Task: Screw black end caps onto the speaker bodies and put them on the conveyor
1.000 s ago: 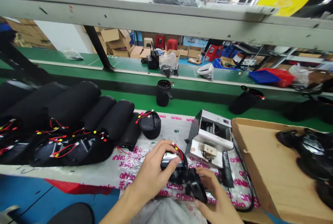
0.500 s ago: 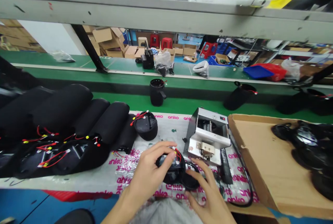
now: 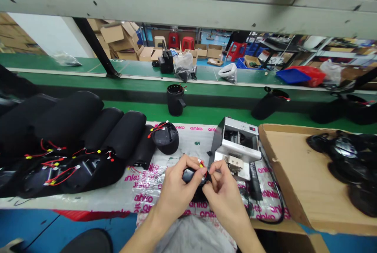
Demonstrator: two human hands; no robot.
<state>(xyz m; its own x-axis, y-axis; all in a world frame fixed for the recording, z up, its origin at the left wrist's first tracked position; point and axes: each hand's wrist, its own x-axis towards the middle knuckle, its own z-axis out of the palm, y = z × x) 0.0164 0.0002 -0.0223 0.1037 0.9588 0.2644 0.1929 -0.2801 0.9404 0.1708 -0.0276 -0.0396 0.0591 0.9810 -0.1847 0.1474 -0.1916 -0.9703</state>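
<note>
My left hand (image 3: 178, 190) curls round a small black round part (image 3: 191, 176) with red and yellow-tipped wires, held just above the printed plastic sheet (image 3: 141, 190). Meeting it from the right, my right hand (image 3: 222, 192) pinches at the wires on the same part. The part is mostly hidden by my fingers. Directly behind my hands stands a small grey metal machine (image 3: 237, 149). A black dome-shaped part (image 3: 165, 137) with red wires rests to the left of that machine.
Several black cylinders (image 3: 67, 135) with red wiring lie in a row at left. A cardboard tray (image 3: 297, 166) at right holds black round parts (image 3: 350, 162). The green conveyor (image 3: 212, 113) behind carries upright black housings (image 3: 175, 100). A grey shelf beam (image 3: 188, 8) runs overhead.
My right hand went from open beside the part to pinching at its wires. Both hands and the part rose slightly toward the machine. The camera view has tipped downward.
</note>
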